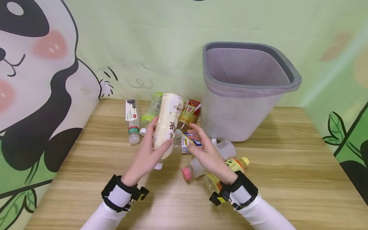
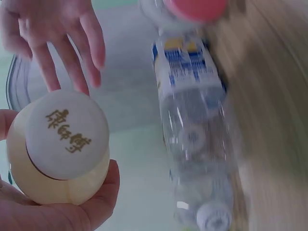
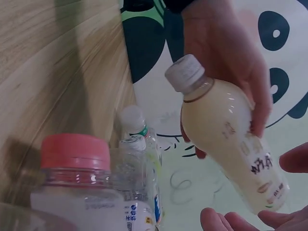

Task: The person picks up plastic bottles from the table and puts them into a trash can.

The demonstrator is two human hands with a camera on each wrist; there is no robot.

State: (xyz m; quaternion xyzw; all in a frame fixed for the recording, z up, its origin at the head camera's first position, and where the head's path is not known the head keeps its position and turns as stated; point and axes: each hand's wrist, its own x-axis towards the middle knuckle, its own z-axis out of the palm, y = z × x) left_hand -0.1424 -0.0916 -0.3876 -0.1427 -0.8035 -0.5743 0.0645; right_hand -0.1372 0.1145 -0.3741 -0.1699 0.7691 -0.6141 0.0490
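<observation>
My left hand grips a cream-coloured drink bottle with a white cap, raised above the wooden table. It tilts, cap toward me and base away; in the left wrist view the cap faces the camera. My right hand is just right of the bottle, fingers spread and slightly bent, with nothing in it. In the right wrist view, the fingers and thumb of my left hand wrap the bottle's side, while the right hand's fingertips appear near its base.
A grey bin stands at the back right. Left of my hands lie a clear bottle with a white label and a green-labelled bottle. A red-and-gold pack, a pink-capped bottle and a yellow-capped bottle lie nearby.
</observation>
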